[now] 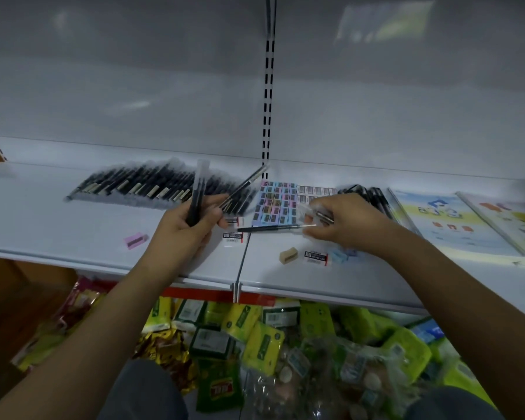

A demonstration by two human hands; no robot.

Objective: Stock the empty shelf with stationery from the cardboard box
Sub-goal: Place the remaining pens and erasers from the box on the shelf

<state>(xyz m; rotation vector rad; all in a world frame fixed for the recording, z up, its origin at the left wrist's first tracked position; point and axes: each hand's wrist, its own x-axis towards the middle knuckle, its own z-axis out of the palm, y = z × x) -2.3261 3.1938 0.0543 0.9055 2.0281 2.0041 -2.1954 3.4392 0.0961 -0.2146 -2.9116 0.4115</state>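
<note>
Both forearms reach over the white shelf (73,213), the left hand (191,225) gripping upright black pens (198,192), the right hand (343,221) pinching a clear wrapper (308,212). A pen row (152,186) lies behind; bare shelf stretches leftward to the front edge.

White shelf (73,213), black pens (152,184), pink sharpener (136,240), pastel multicoloured eraser block (276,204)
</note>
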